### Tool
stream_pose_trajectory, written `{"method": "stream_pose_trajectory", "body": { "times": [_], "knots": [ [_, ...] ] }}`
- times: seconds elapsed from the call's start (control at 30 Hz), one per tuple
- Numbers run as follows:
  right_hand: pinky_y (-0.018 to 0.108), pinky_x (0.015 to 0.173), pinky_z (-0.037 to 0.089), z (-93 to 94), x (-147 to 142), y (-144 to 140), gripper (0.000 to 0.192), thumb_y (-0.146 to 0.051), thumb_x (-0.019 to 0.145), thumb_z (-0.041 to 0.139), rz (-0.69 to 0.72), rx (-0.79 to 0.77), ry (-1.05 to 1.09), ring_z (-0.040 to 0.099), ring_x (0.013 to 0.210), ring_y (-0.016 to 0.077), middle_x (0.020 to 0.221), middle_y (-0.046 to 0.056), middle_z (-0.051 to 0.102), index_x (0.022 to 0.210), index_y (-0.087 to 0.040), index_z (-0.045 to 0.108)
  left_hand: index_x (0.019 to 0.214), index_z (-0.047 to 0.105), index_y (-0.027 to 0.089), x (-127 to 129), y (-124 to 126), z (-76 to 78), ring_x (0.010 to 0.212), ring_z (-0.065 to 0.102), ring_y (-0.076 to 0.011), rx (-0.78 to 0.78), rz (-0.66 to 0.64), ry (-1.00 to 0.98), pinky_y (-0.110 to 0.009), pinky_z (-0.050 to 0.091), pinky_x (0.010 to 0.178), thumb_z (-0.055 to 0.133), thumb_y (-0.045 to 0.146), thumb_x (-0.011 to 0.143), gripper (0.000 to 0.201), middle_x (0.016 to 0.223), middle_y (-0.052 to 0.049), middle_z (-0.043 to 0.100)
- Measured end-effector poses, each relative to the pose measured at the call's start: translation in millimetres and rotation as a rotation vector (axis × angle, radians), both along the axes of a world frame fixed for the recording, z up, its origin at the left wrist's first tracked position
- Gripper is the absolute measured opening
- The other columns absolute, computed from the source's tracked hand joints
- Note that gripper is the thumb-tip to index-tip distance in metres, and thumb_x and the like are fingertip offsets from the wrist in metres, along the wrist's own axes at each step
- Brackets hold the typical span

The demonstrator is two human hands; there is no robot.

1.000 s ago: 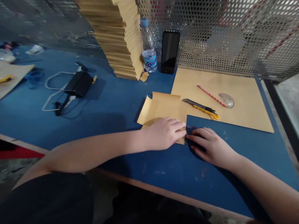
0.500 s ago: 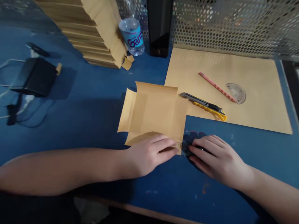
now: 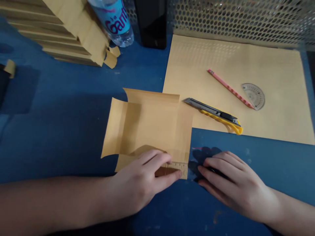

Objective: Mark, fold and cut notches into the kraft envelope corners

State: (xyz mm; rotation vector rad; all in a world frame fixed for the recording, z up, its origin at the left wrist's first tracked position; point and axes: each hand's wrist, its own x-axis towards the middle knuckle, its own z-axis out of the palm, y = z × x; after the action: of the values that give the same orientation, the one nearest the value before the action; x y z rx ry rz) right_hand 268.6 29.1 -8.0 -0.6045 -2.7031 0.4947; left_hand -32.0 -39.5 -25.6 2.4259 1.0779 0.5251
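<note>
A tan card piece [image 3: 157,124] lies on the blue table, its left and far flaps bent up and notches cut at its corners. Across its near right corner runs a clear ruler [image 3: 177,166] with faint markings. My left hand [image 3: 145,177] presses the ruler onto the card, thumb and fingers at its two edges. At the ruler's right side, past the card, my right hand [image 3: 233,180] rests with curled fingers, seemingly closed on the ruler's end; what lies beneath them is mostly hidden. A yellow-handled box cutter [image 3: 214,113] lies beyond, blade out.
Under the cutter is a large tan sheet [image 3: 278,124], also bearing a pink pencil [image 3: 230,88] and a clear protractor [image 3: 254,96]. Behind stand a water bottle [image 3: 115,24], a black phone-like slab [image 3: 152,26], a stack of folded cardboard [image 3: 73,39] and a perforated metal panel [image 3: 233,19].
The view has moved closer and to the right, so the black adapter is now mostly out of frame. Both hands keep their places at the ruler; more of its markings show between my left fingers.
</note>
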Motion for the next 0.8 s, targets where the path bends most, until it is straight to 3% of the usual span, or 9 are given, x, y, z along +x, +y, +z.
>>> {"method": "stream_pose_trajectory", "body": {
  "times": [0.33,0.8],
  "knots": [
    [0.044,0.078,0.059,-2.4,7.0,1.1,0.029,-0.028,0.098,0.074,-0.035,-0.018,-0.057,0.069,0.083,0.0240,0.100,0.010,0.074,0.123,-0.013,0.074,0.130,0.076,0.028,1.3,2.1,5.2,0.106,0.065,-0.0244,-0.046,0.040,0.001,-0.034,0.060,0.094,0.056,0.008,0.095,0.045,0.119,-0.011,0.066],
    [0.044,0.080,0.059,-3.9,8.3,2.2,0.027,-0.028,0.099,0.074,-0.054,-0.066,-0.036,0.069,0.084,0.0231,0.100,0.009,0.073,0.123,-0.017,0.073,0.137,0.073,0.028,-1.8,1.4,5.6,0.110,0.067,-0.0249,-0.069,0.037,0.012,-0.035,0.064,0.093,0.054,0.010,0.100,0.045,0.124,-0.012,0.065]
  ]
}}
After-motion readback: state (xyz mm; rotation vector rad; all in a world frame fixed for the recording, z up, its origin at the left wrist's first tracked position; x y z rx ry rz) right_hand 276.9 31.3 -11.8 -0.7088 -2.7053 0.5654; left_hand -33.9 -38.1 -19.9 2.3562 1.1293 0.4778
